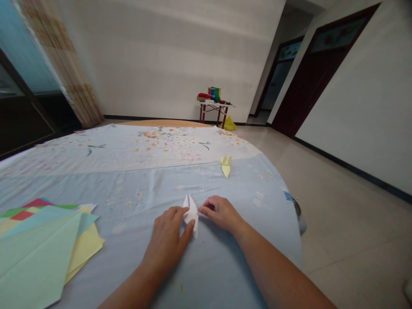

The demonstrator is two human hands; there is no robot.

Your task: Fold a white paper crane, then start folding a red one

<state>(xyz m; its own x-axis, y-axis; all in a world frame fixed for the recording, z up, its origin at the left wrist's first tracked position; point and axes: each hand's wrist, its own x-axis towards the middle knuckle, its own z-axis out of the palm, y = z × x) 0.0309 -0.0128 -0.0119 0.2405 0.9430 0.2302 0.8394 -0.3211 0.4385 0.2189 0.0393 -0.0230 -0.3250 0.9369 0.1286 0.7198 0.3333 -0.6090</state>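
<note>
A small folded white paper piece (192, 214) lies on the pale blue cloth of the table (135, 180), pointed ends up and down. My left hand (169, 238) rests on the cloth with thumb and fingertips pinching the paper's left side. My right hand (219, 213) is curled beside the paper's right edge, fingertips touching it. A finished yellow folded paper figure (226, 165) sits farther back on the cloth, apart from both hands.
A stack of coloured paper sheets (41, 240) lies at the table's near left. The table's right edge drops to a tiled floor (337, 223). A small red-legged table (215, 110) with items stands by the far wall; dark doors are at right.
</note>
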